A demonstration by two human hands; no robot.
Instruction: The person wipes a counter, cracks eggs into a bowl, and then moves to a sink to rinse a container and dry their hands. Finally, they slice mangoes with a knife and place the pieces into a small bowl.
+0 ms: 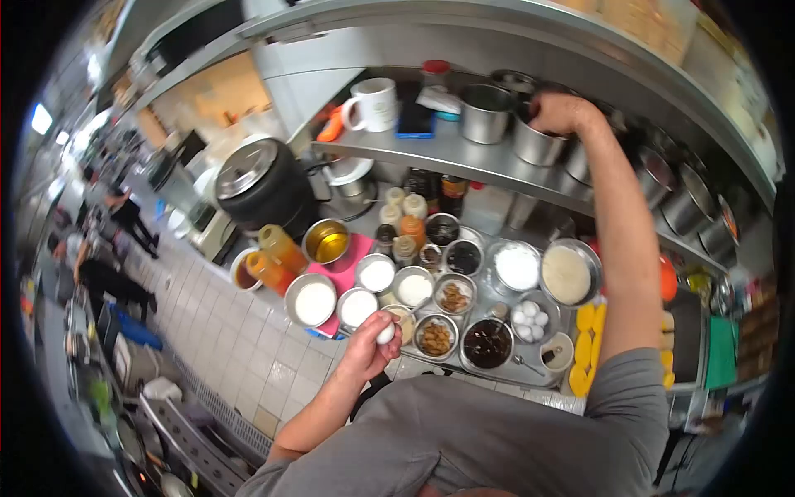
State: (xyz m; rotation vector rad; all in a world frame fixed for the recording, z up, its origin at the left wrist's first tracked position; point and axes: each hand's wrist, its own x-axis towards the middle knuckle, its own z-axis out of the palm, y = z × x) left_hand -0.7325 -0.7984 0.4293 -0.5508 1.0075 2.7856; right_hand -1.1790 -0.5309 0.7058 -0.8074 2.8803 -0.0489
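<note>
My left hand (364, 351) is closed around a white egg (386, 334), held above the front edge of the counter. Bowls of white powder or liquid (358, 307) stand just beyond it. My right arm is stretched up to the shelf, where my right hand (560, 113) dips into a steel pot (538, 148); its fingers are hidden by the rim. On the counter below, a steel bowl holds several white eggs (529, 319). Beside it is a pot of dark sauce (487, 343).
Steel pots (486, 116), a white mug (373, 104) and a phone (416, 121) stand on the shelf. Squeeze bottles (412, 229) and a black soup kettle (262, 184) are below. Yellow pieces (586, 341) lie right. People (128, 217) stand far left.
</note>
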